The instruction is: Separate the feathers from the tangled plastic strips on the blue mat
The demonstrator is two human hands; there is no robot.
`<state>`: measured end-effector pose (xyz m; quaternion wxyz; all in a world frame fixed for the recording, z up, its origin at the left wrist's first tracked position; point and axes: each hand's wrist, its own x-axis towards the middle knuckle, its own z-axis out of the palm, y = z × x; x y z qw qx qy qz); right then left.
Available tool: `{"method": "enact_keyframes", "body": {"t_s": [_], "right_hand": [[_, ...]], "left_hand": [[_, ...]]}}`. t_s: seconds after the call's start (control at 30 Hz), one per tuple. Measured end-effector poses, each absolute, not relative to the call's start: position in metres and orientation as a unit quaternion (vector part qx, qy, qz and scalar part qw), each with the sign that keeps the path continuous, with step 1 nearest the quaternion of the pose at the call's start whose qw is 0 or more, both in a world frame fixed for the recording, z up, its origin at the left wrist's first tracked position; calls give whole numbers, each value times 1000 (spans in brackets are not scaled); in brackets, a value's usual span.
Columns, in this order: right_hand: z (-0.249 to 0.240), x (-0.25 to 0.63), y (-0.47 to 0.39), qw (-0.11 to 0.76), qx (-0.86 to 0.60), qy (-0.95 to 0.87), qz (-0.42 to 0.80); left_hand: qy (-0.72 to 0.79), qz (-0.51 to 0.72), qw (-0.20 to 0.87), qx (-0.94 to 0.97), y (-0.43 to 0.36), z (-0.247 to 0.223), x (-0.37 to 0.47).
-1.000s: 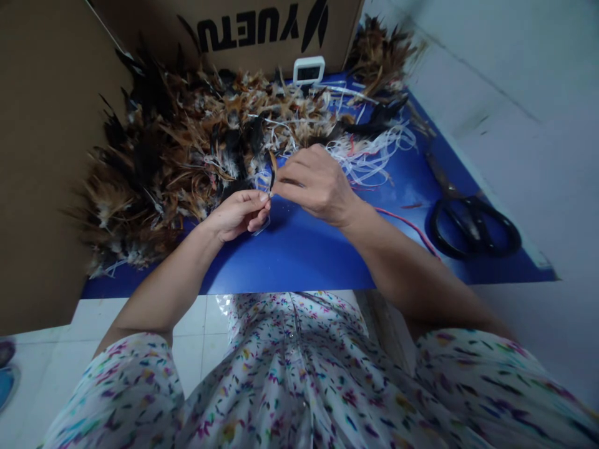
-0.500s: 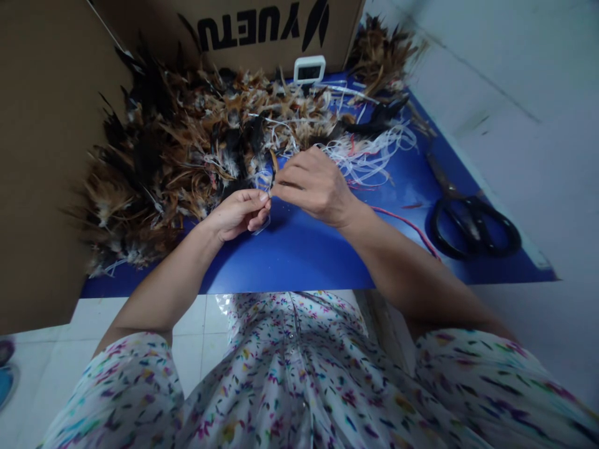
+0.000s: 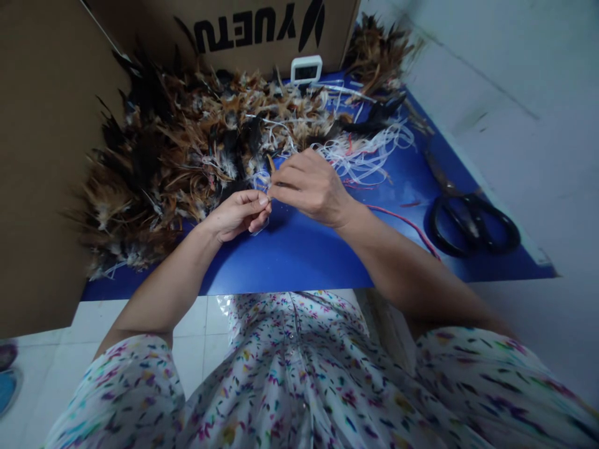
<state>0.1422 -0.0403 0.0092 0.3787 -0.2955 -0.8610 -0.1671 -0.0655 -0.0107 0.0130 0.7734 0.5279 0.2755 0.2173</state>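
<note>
Over the blue tabletop (image 3: 290,262), my two hands meet at the fingertips. Thumb and fingers of my left hand (image 3: 238,215) are pinched at the lower end of a small feather (image 3: 271,164), whose brown tip sticks up beside my right hand. A thin whitish strip (image 3: 261,229) hangs below the left fingers. My right hand (image 3: 311,187) is closed, its thumb and forefinger against the same feather; its knuckles hide most of the grip. Just behind the hands lies a large heap of brown and black feathers (image 3: 187,134).
Loose white strips (image 3: 360,153) lie behind my right hand, and a red cord (image 3: 407,221) runs under its forearm. Black-handled scissors (image 3: 472,224) rest at right. A small white display (image 3: 306,70) stands before a cardboard box (image 3: 266,53). Another feather bunch (image 3: 379,53) is at the back right.
The view has shifted slightly. My right fingers have moved a little closer to the left fingertips, and less of the feather shows; both hands stay closed in nearly the same place.
</note>
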Motion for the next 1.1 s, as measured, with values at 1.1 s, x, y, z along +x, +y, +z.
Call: {"method": "enact_keyframes", "body": {"t_s": [1.1], "right_hand": [[-24, 136, -11, 260, -591, -763, -24]], "left_hand": [[318, 516, 548, 576, 0, 4, -62]]}}
